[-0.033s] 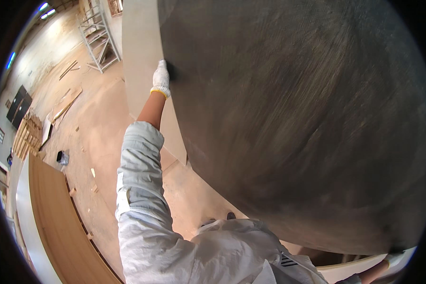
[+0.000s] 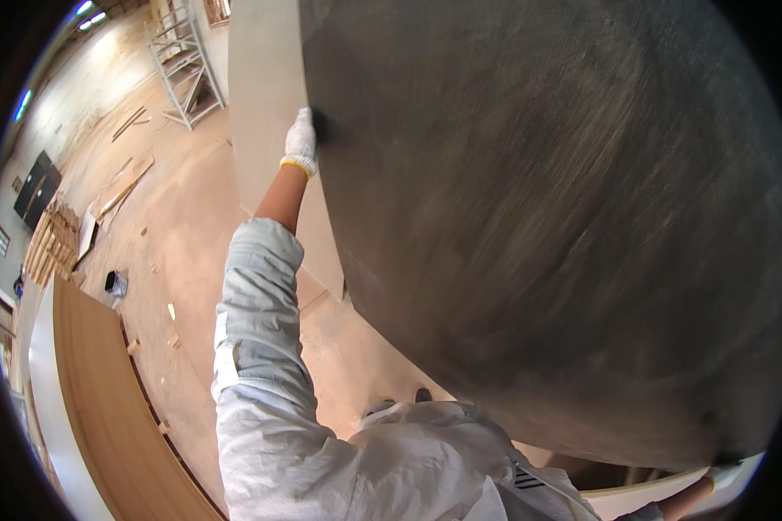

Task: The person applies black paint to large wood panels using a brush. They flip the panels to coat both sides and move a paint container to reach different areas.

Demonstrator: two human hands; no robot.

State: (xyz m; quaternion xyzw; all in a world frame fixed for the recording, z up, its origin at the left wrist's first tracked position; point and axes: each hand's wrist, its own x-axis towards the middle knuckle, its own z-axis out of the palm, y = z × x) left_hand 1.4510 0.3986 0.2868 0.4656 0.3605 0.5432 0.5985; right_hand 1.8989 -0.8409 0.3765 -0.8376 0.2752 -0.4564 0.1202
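A very large dark grey-brown panel (image 2: 530,226) with a smeared, brushed-looking surface fills the right side of the view in front of my body. My left hand (image 2: 301,143), in a white knit glove with a yellow cuff, grips its left edge, with the arm stretched far forward. At the lower right, my right hand (image 2: 726,474), also gloved, is at the panel's near edge; most of its fingers are hidden. Beside the dark panel's left edge, under my left hand, shows a pale flat board (image 2: 265,95).
At the lower left lies a stack of wood-coloured boards (image 2: 104,373) on small blocks. Farther off are a dark bucket (image 2: 115,283), a pile of timber (image 2: 54,239), loose offcuts (image 2: 126,191) and a metal scaffold (image 2: 185,69) by the wall. A pale curved edge (image 2: 643,495) runs below the panel.
The view has shifted very slightly, so the panel's left edge and my left hand appear a little farther right. Both hands keep their places on the panel.
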